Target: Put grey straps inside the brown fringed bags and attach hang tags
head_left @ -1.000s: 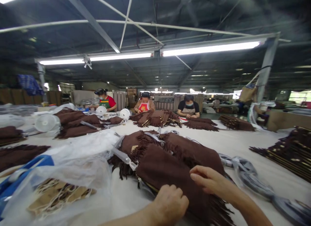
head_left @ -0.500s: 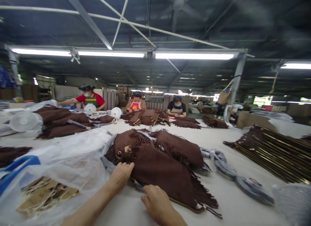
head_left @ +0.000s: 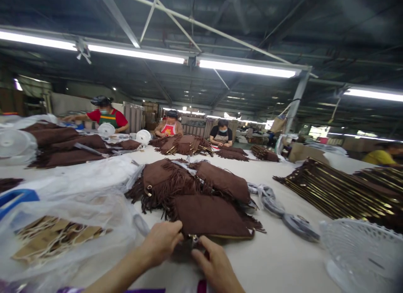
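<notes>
A brown fringed bag with a gold zipper along its near edge lies on the white table in front of me. My left hand pinches its near left corner. My right hand is closed, thumb and index finger at a small metal fitting on the zipper edge; its other fingers are curled under. Two more brown fringed bags lie just behind, one with a gold ring on the left and one on the right.
Left, a clear plastic bag holds brown tags with white strings, near a blue tray. Grey coils and a white openwork basket lie right, before a brown stack. Several co-workers sit across the table.
The front bag has been turned and drawn nearer, its zipper edge now facing me. My hands have come closer together at its left corner. The view has shifted right.
</notes>
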A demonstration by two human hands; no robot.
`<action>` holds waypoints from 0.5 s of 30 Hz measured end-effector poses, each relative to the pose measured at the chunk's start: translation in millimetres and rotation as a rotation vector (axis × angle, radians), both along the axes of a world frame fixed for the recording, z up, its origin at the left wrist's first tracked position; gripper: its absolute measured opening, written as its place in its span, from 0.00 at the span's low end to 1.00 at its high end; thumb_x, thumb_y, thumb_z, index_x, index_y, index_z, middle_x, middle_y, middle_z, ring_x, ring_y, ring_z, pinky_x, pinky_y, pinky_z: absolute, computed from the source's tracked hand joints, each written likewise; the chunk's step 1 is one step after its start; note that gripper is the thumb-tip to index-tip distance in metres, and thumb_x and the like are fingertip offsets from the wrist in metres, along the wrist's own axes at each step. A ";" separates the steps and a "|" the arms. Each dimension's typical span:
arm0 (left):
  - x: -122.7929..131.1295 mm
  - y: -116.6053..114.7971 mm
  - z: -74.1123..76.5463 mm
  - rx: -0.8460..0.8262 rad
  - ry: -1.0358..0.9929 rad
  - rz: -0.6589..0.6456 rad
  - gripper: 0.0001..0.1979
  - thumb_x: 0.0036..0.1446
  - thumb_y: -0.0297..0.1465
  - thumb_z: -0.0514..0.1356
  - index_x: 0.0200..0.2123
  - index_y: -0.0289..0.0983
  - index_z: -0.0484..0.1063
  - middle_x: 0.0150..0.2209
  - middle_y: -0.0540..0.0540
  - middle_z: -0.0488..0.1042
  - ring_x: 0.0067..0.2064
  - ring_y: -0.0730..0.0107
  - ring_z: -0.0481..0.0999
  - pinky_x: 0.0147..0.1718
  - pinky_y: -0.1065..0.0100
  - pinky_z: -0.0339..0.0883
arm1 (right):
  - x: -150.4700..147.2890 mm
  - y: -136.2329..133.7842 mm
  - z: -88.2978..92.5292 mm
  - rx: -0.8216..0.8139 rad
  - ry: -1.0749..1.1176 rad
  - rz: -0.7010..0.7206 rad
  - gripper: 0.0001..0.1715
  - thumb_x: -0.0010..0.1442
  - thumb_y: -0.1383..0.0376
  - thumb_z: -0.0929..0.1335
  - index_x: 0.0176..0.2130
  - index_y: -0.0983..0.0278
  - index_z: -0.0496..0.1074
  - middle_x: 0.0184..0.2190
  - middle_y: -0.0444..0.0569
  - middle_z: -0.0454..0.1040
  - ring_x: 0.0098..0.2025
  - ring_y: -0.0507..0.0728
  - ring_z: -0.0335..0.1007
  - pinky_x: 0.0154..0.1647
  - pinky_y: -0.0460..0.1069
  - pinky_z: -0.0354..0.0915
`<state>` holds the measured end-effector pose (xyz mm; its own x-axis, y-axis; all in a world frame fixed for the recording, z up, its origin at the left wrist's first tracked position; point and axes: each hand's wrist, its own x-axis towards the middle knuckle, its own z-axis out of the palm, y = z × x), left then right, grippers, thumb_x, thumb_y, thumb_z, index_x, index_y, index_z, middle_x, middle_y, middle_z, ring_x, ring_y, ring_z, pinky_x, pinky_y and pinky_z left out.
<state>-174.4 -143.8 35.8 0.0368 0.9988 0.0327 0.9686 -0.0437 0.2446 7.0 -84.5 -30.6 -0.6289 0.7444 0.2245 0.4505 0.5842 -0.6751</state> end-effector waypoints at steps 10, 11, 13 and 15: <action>-11.7 35.0 85.7 0.075 -0.065 -0.211 0.12 0.58 0.31 0.51 0.26 0.36 0.69 0.29 0.51 0.74 0.33 0.71 0.70 0.30 0.74 0.59 | -2.1 17.4 71.6 -0.344 0.324 0.135 0.25 0.58 0.45 0.62 0.28 0.63 0.64 0.23 0.42 0.65 0.24 0.51 0.57 0.26 0.46 0.54; -10.1 34.6 82.9 0.080 -0.050 -0.205 0.12 0.59 0.31 0.50 0.27 0.36 0.69 0.30 0.51 0.74 0.33 0.70 0.71 0.31 0.74 0.60 | -1.0 16.3 71.6 -0.387 0.313 0.135 0.26 0.58 0.43 0.61 0.28 0.63 0.62 0.22 0.41 0.63 0.22 0.50 0.54 0.24 0.45 0.52; -7.6 31.8 73.9 0.083 -0.005 -0.176 0.12 0.61 0.32 0.49 0.29 0.37 0.69 0.31 0.50 0.75 0.34 0.69 0.72 0.32 0.73 0.61 | 1.9 12.9 68.8 -0.410 0.258 0.122 0.28 0.61 0.42 0.57 0.26 0.61 0.59 0.17 0.38 0.57 0.19 0.49 0.48 0.21 0.45 0.48; -8.2 27.4 64.9 0.078 0.053 -0.137 0.13 0.62 0.33 0.49 0.29 0.38 0.69 0.31 0.48 0.75 0.35 0.65 0.74 0.33 0.71 0.61 | 8.9 10.9 63.8 -0.258 0.147 0.078 0.27 0.64 0.45 0.54 0.24 0.60 0.57 0.17 0.39 0.57 0.20 0.51 0.51 0.23 0.46 0.50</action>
<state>-182.6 -116.5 100.7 0.1760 0.9788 0.1048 0.9637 -0.1931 0.1844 15.9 -73.6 33.2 -0.6608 0.7397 0.1271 0.2977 0.4138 -0.8603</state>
